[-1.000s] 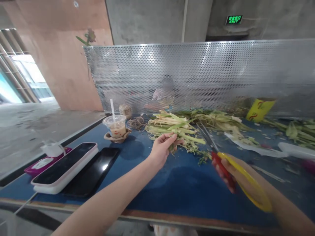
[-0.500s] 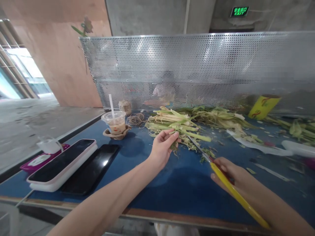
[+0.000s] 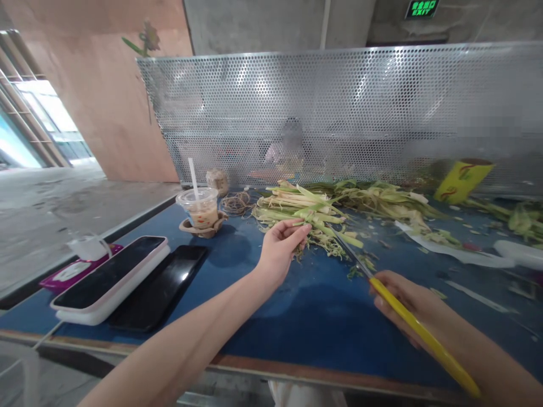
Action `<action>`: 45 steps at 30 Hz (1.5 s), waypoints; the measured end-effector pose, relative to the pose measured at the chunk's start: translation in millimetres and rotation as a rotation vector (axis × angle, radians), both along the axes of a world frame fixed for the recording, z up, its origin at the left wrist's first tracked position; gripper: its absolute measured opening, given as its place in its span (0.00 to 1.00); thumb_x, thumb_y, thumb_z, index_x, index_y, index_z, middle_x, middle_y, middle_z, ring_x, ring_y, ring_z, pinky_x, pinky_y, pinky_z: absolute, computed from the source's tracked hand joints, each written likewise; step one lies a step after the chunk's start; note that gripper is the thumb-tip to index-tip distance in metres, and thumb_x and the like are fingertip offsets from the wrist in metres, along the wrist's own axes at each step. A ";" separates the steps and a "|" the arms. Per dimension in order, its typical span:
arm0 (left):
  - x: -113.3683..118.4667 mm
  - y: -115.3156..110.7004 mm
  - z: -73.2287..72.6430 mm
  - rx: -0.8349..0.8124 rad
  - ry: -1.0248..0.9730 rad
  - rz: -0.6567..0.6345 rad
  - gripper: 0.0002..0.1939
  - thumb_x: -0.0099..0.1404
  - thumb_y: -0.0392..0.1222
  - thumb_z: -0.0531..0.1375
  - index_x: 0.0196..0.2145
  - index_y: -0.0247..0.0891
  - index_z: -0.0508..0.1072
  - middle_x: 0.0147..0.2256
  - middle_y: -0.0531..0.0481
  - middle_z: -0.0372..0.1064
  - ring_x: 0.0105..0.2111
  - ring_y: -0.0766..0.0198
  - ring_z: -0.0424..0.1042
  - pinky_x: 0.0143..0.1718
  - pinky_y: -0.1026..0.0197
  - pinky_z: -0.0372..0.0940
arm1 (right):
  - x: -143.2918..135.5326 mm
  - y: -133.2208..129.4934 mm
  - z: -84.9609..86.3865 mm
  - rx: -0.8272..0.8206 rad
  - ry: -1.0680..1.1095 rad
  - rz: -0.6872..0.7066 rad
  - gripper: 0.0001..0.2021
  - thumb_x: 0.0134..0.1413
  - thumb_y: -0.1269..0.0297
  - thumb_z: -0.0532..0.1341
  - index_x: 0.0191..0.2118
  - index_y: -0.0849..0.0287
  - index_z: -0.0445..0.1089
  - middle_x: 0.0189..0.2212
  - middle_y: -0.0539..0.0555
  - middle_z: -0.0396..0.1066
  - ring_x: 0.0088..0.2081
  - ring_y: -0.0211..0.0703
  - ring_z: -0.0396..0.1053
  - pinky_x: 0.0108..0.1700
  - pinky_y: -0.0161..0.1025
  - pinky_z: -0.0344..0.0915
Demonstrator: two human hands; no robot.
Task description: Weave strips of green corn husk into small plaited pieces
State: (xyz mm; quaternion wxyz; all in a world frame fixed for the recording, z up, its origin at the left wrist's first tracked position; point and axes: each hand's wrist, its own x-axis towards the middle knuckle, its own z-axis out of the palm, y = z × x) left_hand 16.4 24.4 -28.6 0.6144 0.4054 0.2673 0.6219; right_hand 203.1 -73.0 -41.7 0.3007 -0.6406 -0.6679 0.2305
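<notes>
Gripped in curled right hand (image 3: 401, 299): yellow-handled scissors (image 3: 424, 334), angled inward, probably to bring blades near stalks; contact unclear. Bit farther, pinched between thumb and fingers of left hand (image 3: 282, 249): green stalks (image 3: 321, 217), likely for steadiness; number hidden. Just beyond, on blue table (image 3: 305, 333): stalk heap (image 3: 292, 199), within easy reach. Left of heap, in cardboard holder (image 3: 199, 230), presumably against tipping: drink cup (image 3: 203, 213). Behind: perforated metal screen (image 3: 237, 102).
</notes>
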 end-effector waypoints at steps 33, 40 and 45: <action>-5.6 4.9 0.3 0.101 0.211 -0.026 0.14 0.44 0.39 0.68 0.29 0.32 0.72 0.17 0.57 0.67 0.18 0.76 0.62 0.21 0.71 0.56 | 18.5 1.2 0.7 -0.185 0.099 0.025 0.11 0.47 0.54 0.57 0.24 0.55 0.60 0.10 0.41 0.49 0.10 0.29 0.45 0.11 0.31 0.44; -5.3 2.6 1.7 0.087 0.295 -0.072 0.14 0.44 0.39 0.68 0.29 0.32 0.71 0.19 0.55 0.68 0.19 0.75 0.63 0.23 0.69 0.58 | 23.2 -2.1 -0.7 -0.186 0.084 0.109 0.19 0.46 0.44 0.55 0.23 0.56 0.56 0.14 0.43 0.53 0.10 0.27 0.48 0.10 0.28 0.46; -5.2 0.7 2.0 0.083 0.294 -0.093 0.14 0.45 0.41 0.67 0.29 0.32 0.71 0.17 0.56 0.65 0.18 0.75 0.62 0.22 0.69 0.56 | 20.3 -7.8 2.3 -0.300 0.088 0.154 0.24 0.48 0.37 0.46 0.26 0.57 0.54 0.13 0.41 0.50 0.08 0.24 0.44 0.10 0.26 0.45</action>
